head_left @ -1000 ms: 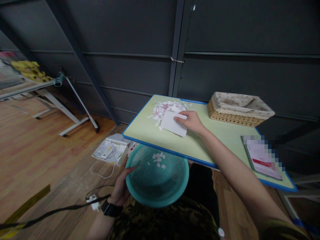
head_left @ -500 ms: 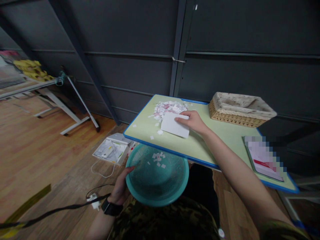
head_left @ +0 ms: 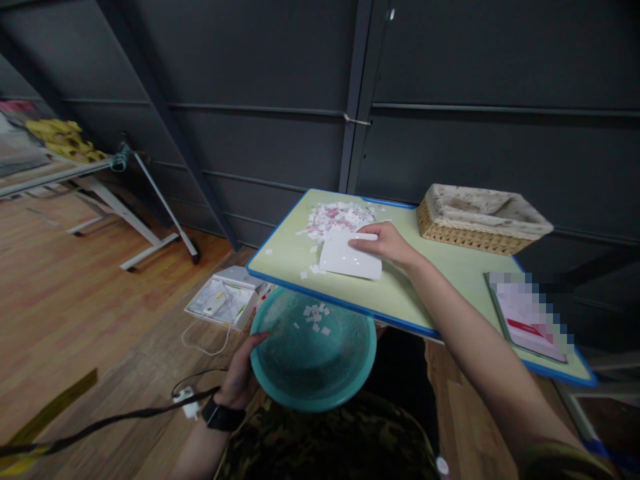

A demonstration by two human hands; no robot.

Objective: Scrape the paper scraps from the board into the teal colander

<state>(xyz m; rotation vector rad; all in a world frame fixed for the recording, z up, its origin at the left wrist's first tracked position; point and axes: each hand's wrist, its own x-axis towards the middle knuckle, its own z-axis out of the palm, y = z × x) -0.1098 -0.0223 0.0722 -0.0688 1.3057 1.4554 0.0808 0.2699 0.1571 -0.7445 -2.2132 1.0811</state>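
My left hand (head_left: 243,370) grips the left rim of a green plastic colander (head_left: 320,390), thumb over the edge. The colander sits below the table's front edge, with several small paper scraps (head_left: 316,315) inside. Over the table, my right hand (head_left: 385,243) is closed on the upper right corner of a flat white scraper (head_left: 347,257). A heap of white and pinkish paper scraps (head_left: 340,215) lies just beyond the scraper. A few loose scraps lie to its left on the pale green tabletop (head_left: 400,283).
A lined wicker basket (head_left: 480,220) stands at the table's back right, and a tablet (head_left: 530,323) lies at the right. An open white box (head_left: 220,300), a power plug (head_left: 187,403) and a black cable (head_left: 125,415) are on the floor at left. A dark panelled wall (head_left: 270,80) rises behind.
The white scraper has tilted in my right hand, its face now catching light, and its lower edge has shifted slightly. The colander and my left hand are nearly unchanged.
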